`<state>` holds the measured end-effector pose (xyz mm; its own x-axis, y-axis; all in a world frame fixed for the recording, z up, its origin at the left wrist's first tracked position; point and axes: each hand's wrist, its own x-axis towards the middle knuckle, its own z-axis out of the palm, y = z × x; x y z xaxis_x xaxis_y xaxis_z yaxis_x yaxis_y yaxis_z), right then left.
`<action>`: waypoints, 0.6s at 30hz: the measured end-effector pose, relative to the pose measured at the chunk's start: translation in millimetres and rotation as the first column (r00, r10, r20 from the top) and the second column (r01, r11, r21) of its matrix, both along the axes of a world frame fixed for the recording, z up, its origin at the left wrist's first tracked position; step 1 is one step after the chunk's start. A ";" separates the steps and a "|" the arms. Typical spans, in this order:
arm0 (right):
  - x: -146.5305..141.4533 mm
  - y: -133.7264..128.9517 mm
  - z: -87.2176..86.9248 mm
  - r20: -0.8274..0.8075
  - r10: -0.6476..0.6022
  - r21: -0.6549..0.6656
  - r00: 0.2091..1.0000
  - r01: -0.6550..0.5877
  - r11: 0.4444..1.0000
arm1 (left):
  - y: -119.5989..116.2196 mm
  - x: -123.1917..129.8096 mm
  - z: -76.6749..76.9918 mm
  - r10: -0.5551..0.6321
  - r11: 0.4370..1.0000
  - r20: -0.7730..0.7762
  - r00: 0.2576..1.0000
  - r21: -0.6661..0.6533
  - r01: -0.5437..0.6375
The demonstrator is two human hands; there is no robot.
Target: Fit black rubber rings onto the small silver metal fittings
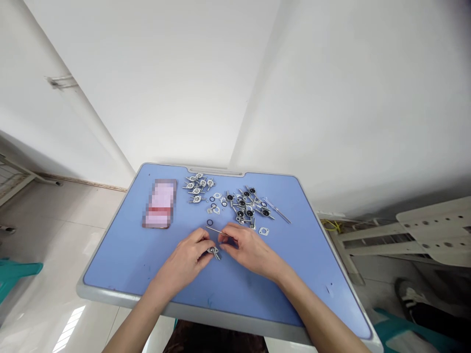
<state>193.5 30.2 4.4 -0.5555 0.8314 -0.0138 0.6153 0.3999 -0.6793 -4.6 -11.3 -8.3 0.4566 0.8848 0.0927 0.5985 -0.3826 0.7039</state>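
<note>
My left hand (191,255) is closed on a small metal fitting (213,251) near the middle of the blue table. Just to its right, my right hand (243,245) pinches a thin metal tool (214,229), whose tip points left over a black rubber ring (210,222) on the tabletop. Beyond my hands lie loose rings and flat metal plates (217,195). Several metal fittings (196,190) without black discs are grouped at the back centre. Several more with black discs (250,213) form a cluster to the right. A flat plate (263,231) rests near my right hand.
A blurred-out phone-like object (160,203) lies on the table's (128,245) left side. A clear thin rod (281,214) lies right of the fittings. White walls stand behind. Teal stools show at both sides, and a person's shoe (412,294) is at the lower right.
</note>
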 end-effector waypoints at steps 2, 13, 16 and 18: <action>1.0 -1.0 0.4 -0.013 0.010 -0.002 1.000 -0.010 1.000 | -0.2 -0.4 -0.1 0.002 1.000 -0.005 1.000 -0.004 -0.002; -9.8 -3.7 -8.2 0.062 0.043 0.025 0.997 -0.044 0.999 | -0.1 -3.7 0.5 -0.020 0.997 0.023 1.000 -0.070 0.022; -10.6 -4.9 -10.8 0.080 0.025 0.075 0.996 -0.031 0.997 | -0.3 -3.5 0.8 -0.017 0.998 0.015 1.000 -0.063 0.018; -11.8 -6.4 -10.9 0.084 0.004 0.113 0.996 -0.013 0.993 | -0.4 -3.4 1.5 -0.014 0.998 0.010 1.000 -0.053 0.014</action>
<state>181.6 23.7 -6.4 -0.5632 0.8256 0.0342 0.6641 0.4769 -0.5758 -8.0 -11.7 -6.8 0.4683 0.8821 0.0503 0.5862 -0.3527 0.7293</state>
